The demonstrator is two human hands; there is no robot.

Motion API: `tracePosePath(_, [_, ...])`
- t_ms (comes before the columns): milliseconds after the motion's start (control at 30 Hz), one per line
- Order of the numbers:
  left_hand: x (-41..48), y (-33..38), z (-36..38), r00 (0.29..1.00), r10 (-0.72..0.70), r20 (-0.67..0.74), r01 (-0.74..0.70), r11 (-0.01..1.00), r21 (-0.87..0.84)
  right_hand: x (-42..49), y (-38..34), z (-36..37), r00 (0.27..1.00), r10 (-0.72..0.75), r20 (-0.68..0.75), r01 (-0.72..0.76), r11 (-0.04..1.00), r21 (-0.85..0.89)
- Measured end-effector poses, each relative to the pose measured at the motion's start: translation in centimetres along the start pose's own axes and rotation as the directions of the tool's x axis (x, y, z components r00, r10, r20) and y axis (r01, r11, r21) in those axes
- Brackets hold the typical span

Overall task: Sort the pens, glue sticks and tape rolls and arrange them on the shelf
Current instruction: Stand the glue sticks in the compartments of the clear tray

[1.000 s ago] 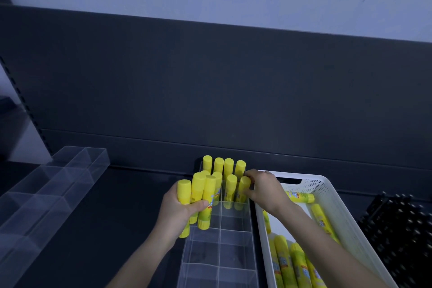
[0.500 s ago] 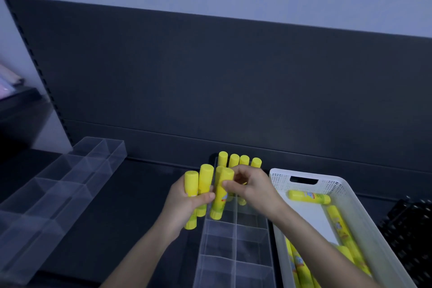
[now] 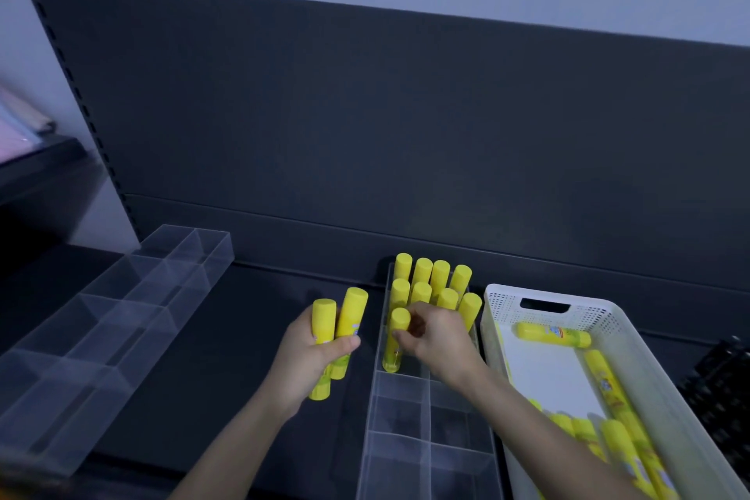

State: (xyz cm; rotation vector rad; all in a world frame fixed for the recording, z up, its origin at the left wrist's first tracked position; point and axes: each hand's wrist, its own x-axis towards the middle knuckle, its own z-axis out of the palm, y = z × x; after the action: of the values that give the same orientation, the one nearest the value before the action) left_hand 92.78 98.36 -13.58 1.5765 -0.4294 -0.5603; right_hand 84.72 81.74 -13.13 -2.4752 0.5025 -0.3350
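A shop: dark slotted retail shelving [image 3: 365,134], clear divider bins [image 3: 101,329] and stocked glue sticks [image 3: 434,280].

Dim, bluish light; wide-angle bending at the edges, lower-left corner blurred.

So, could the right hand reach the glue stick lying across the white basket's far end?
Probably yes: the white basket is open-topped, nothing covers that glue stick, but the right hand pinches another stick.

White basket [image 3: 592,313] and clear organizer [image 3: 429,410] run off the bottom edge.
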Motion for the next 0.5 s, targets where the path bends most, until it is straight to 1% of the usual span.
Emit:
tracePosePath(133, [0.0,0.0,0.3,1.000,0.006,0.002,-0.006,1.000,0.026,-0.1,-0.2,0.1,1.000,-0.022,0.011,0.022,0.999,-0.033])
tracePosePath(267, [0.0,-0.2,0.5,1.000,-0.002,-0.002,0.002,0.999,0.032,-0.3,-0.1,0.0,1.000,-0.012,-0.004,0.012,1.000,-0.004])
tracePosePath(400, [-0.2,-0.1,0.7,1.000,0.008,0.016,-0.009,0.999,0.054,-0.5,-0.1,-0.7,1.000,0.009,0.017,-0.009,1.000,0.015])
tracePosePath(467, [-0.4,0.3,1.0,0.999,0.029,0.021,-0.031,0.997,0.071,-0.7,-0.5,-1.7,1.000,0.012,-0.024,-0.011,0.999,0.040])
tracePosePath(500, [-0.4,0.5,1.2,0.999,0.042,0.030,-0.045,0.996,0.080,-0.9,-0.8,-2.3,0.998,0.015,-0.059,-0.010,0.996,0.086])
